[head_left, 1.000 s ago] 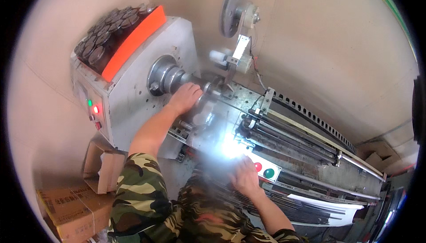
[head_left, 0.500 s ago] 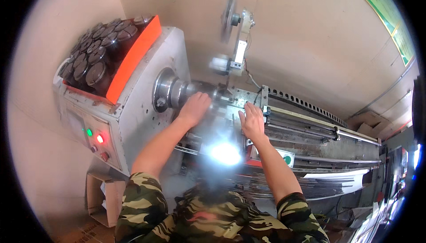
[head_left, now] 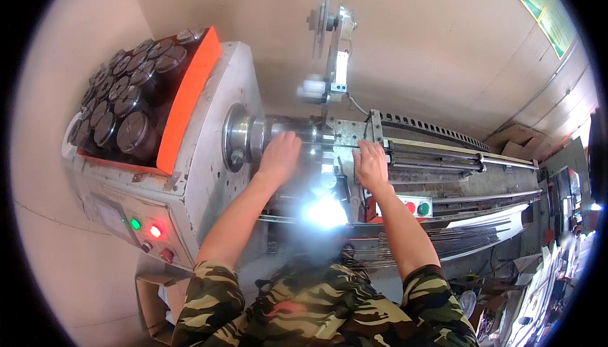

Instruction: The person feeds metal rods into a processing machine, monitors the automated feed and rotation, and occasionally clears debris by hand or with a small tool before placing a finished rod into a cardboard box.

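Observation:
My right hand (head_left: 371, 164) is closed with its fingertips pinching a thin dark rod (head_left: 339, 145) at the machine's carriage plate (head_left: 349, 133). The rod runs left to my left hand (head_left: 280, 155), whose fingers are curled beside the round steel chuck (head_left: 238, 137). What my left fingers press on is hidden by the back of that hand. Behind my hands lies a shiny cylinder (head_left: 291, 125) in line with the chuck. Below and between my forearms a bright lamp (head_left: 324, 213) glares and washes out the parts around it.
The grey machine housing (head_left: 209, 176) carries an orange-edged tray (head_left: 190, 100) of dark round pieces. An arm with a spinning wheel (head_left: 322, 23) rises at the back. A red and green button box (head_left: 415, 208) sits beside my right forearm, above several thin rods (head_left: 443, 239). A cardboard box (head_left: 152, 302) stands lower left.
The view has shifted slightly. My right hand has gone from spread fingers on the carriage to a pinch on the thin rod. My left hand stays by the chuck.

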Demonstrator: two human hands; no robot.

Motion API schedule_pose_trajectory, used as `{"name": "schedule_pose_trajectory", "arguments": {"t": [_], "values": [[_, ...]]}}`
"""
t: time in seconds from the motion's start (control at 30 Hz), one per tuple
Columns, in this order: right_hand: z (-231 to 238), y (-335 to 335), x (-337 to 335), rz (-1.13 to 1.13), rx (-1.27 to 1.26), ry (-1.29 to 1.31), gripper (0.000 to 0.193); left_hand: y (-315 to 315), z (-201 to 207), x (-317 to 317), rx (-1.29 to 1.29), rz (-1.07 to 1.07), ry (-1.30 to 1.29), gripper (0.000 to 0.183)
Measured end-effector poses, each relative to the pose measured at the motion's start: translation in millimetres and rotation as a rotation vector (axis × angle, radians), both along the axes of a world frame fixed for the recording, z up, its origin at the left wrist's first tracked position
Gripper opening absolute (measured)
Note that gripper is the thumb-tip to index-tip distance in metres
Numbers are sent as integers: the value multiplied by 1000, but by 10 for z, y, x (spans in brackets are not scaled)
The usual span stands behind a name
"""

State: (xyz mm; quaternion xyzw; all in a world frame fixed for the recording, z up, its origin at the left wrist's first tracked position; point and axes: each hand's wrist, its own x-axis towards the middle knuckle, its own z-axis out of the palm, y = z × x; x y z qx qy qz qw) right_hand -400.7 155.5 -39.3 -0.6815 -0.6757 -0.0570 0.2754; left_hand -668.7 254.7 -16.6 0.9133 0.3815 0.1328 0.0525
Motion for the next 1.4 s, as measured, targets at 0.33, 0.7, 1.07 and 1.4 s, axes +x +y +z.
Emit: {"name": "schedule_pose_trajectory", "arguments": {"t": [0.33,0.7,1.07,1.4], "values": [[-19,-71,297,11,56,3,30,-120,252,73,-33,57,8,63],[-140,53,283,78,-31,102,24,-86,140,-20,0,73,17,65],[-218,226,568,91,-168,-77,16,-95,387,-39,-160,129,41,72],[953,-174,1259,242,-96,40,13,-162,574,343,-29,-32,-215,39]]}}
